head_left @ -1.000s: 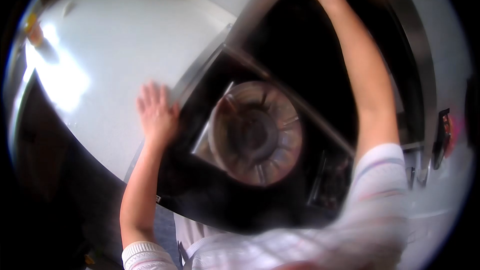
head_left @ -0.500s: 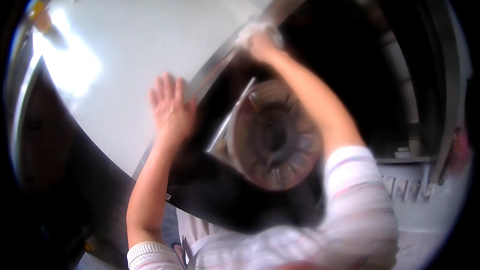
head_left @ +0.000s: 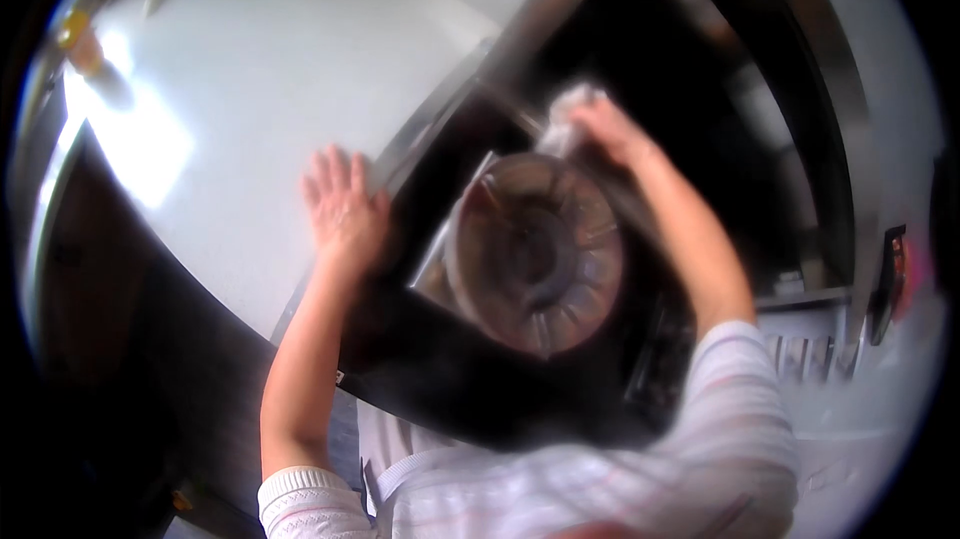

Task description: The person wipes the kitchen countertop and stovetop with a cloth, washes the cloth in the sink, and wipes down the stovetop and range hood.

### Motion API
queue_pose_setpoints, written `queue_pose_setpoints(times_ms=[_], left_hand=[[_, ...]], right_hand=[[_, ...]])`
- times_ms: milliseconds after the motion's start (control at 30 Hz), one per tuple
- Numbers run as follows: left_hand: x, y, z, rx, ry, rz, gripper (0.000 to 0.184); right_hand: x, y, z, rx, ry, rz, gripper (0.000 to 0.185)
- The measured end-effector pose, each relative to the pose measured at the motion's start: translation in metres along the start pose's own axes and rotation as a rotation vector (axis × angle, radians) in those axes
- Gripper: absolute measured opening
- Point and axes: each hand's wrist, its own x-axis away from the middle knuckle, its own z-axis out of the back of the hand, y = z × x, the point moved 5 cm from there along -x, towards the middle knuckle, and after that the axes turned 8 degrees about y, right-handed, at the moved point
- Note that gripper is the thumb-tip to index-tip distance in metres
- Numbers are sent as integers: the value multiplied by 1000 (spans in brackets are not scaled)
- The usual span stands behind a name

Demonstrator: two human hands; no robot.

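My left hand [head_left: 345, 207] lies flat with its fingers spread on the white countertop [head_left: 250, 69], close to the metal edging strip [head_left: 432, 129]. A crumpled white cloth [head_left: 566, 129] is bunched in my right hand [head_left: 615, 133], over the black stove top [head_left: 440, 379]. The cloth is just beyond the round, ribbed metal burner ring [head_left: 592, 239]. Its lower end reaches close to the ring's far rim; whether they touch I cannot tell. Motion blurs the right fingers and the cloth.
At the far left of the countertop stands a small container with a yellow top [head_left: 80, 37]. Several knobs or handles [head_left: 800, 357] line the lower right, near a light grey surface. A dark object with red on it [head_left: 893, 279] is at the right edge.
My right hand has carried the cloth off the metal strip, rightward and slightly nearer, to beside the burner ring. My left hand stays in place. The view has shifted slightly.
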Motion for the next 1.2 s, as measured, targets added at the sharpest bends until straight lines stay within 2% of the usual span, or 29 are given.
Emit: queue_pose_setpoints(times_ms=[67,133,200,267,333,367,400,467,533,600,667,700,800,833,867,933,1000,1067,1100,1167,1200], left_hand=[[-1,1,1,-14,-2,2,53],[-2,2,3,-27,6,2,53],[-1,1,-1,-51,4,-5,53],[-1,1,-2,-41,19,-7,52],[0,-1,-3,-10,38,-2,51],[-1,-1,-4,-24,-1,6,50],[-2,-1,-3,-38,-38,14,49],[-2,-1,-3,-33,-50,22,47],[-2,-2,-3,-7,-11,15,46],[-2,-3,-2,9,14,11,46],[-2,-2,-1,11,3,6,47],[-1,-2,-3,4,1,3,49],[-2,-2,-4,6,55,-3,52],[-2,-2,-3,-11,30,-4,53],[-2,-2,-2,-17,30,-5,53],[-2,-2,-3,-29,17,-2,53],[-1,-1,-1,-21,26,-3,53],[-2,-1,0,-7,28,1,53],[-2,-1,1,0,26,6,53],[-3,-2,-1,22,14,23,53],[-3,-3,-2,27,12,27,53]], right_hand=[[16,-59,-11,-336,-28,-55,25],[25,-104,-23,-446,-88,88,44],[5,-107,-33,-467,-152,162,56],[-9,-106,-52,-377,-197,153,54],[-21,-97,-70,-2,-179,70,47],[-32,-87,-75,287,-63,37,39],[-62,-65,-80,630,91,256,37],[-45,-79,-113,639,53,336,41],[-18,-90,-168,780,-189,490,45],[-14,-72,-218,1022,-369,549,49],[-11,-80,-232,1081,-291,758,46],[-16,-80,-232,1075,-432,650,36],[-54,-54,-217,905,-329,530,28],[-53,-60,-197,689,-348,530,24],[-51,-50,-175,96,-379,165,21],[-33,-64,-124,-500,-163,-58,22],[-5,-88,-68,-861,-36,-78,33],[16,-129,-16,-1058,55,188,35],[24,-152,10,-1022,172,324,33],[16,-198,54,-759,320,667,28],[15,-222,60,-539,577,817,26]])
